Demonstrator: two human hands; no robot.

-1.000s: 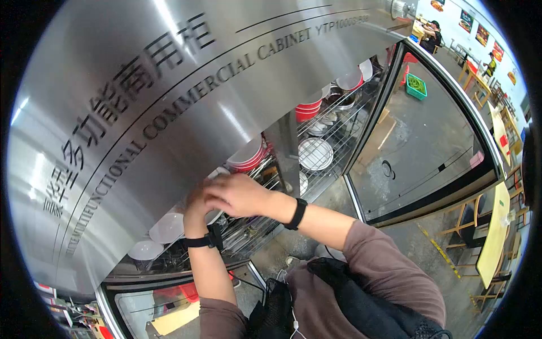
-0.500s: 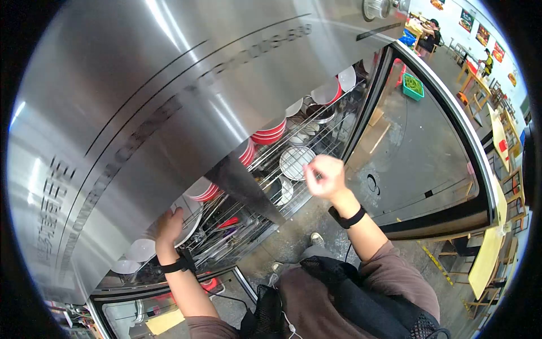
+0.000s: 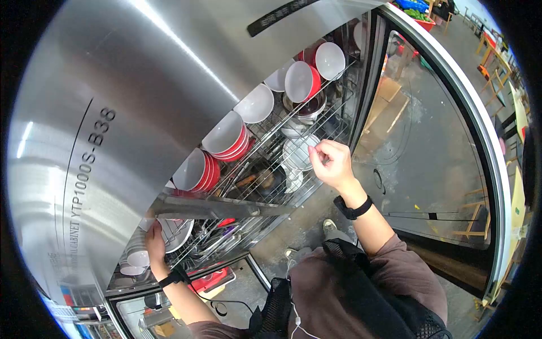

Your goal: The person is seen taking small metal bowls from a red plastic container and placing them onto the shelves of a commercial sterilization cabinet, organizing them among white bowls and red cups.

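My left hand (image 3: 155,243) reaches into the left part of a steel dish cabinet (image 3: 169,51). It is between small white bowls (image 3: 137,258) and a large white plate (image 3: 182,237), and its fingertips are mostly hidden. Over the lower right of the wire rack, my right hand (image 3: 332,163) is closed with curled fingers, and nothing shows in it. Just behind that hand, a round white dish (image 3: 299,151) lies on the rack. Red-and-white bowls (image 3: 228,138) stand tilted in stacks along the upper rack.
The right glass door (image 3: 429,147) stands open beside my right arm, and the left glass door (image 3: 186,299) is open below my left arm. A metal centre post (image 3: 226,208) divides the cabinet front. Utensils with a red handle (image 3: 227,222) lie on the lower rack.
My view has shifted, and more of the bowls inside the cabinet now show. My right hand stays curled near the rack. My left hand remains by the white plate, at the left.
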